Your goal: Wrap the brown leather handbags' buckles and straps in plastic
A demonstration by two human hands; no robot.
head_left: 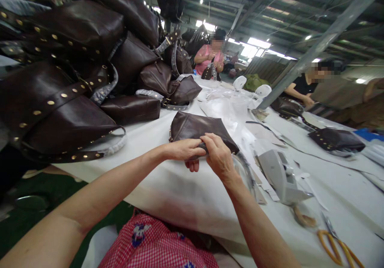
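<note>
A dark brown leather handbag [198,126] lies on the white-covered table in front of me, its near edge toward my body. My left hand [187,150] grips that near edge, thumb on top and fingertips showing underneath. From the right, my right hand [218,156] presses on the same edge, its fingers bent over the leather and meeting my left thumb. Both hands are closed on the bag. The part of the edge between them is hidden by my fingers. A strap in clear wrapping trails from the bag's right side.
Dark studded handbags [57,104] are heaped on the left. A white tape dispenser [280,176], a tape roll [303,217] and orange-handled scissors [337,244] lie to the right. A slanted metal post [318,46] rises beyond. Two people work across the table [345,188], near other bags.
</note>
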